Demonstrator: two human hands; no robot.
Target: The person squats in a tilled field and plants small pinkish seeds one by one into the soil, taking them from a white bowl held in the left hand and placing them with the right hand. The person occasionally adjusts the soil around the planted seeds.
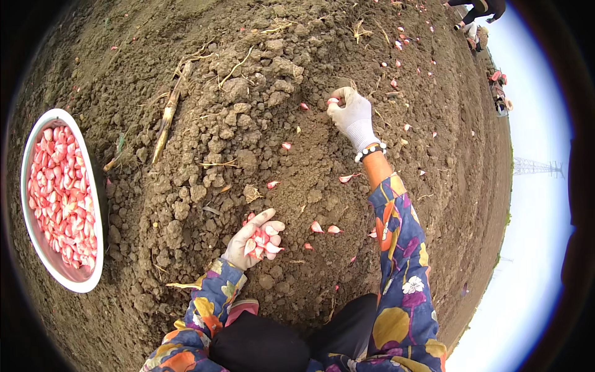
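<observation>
My left hand (253,239), in a pale glove, is cupped around several pink-stained garlic cloves (262,244) just above the soil. Farther out, my gloved right hand (349,111) pinches a single garlic clove (333,100) between thumb and fingertips, close over the ground. Between and around my hands, other cloves sit in the loose brown soil, among them one clove (317,227) beside my left hand and another clove (346,178) below my right wrist. How deep they are set I cannot tell.
At the left stands a white-rimmed basin (98,251) heaped with pink garlic cloves (60,186). A dry stalk (169,116) lies across the clods. More cloves (400,42) are scattered toward the top right, where another person (481,9) bends over the field. My shoe (242,308) rests on the soil.
</observation>
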